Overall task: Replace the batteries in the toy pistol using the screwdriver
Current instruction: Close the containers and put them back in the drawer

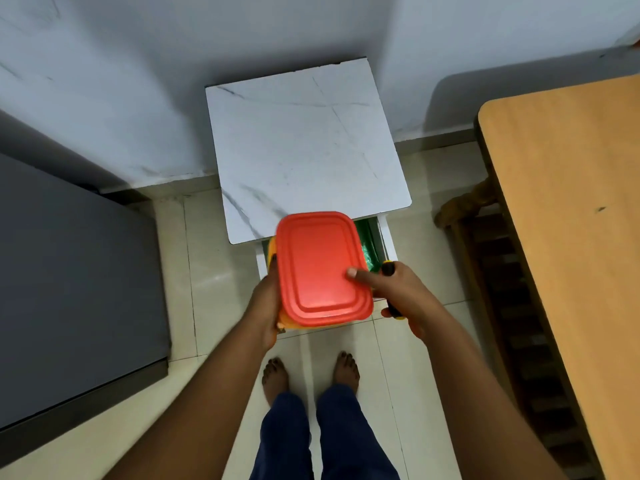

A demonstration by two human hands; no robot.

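Tiled floor (214, 258) and a grey cabinet (69, 289) are seen at left; a marble-topped table (304, 140) stands ahead with its drawer (386, 237) pulled open. A red-lidded container (322, 268) is gripped by the left hand (265, 303) at its side. The right hand (401, 296) is clenched round the screwdriver (388, 269) while its thumb presses the lid. No toy pistol is visible. Risk: with the right hand's grasp split between two things, the screwdriver could slip or the container tip.

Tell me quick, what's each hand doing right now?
Left hand: closed on the side of the red-lidded box.
Right hand: holding the screwdriver, thumb on the box lid.
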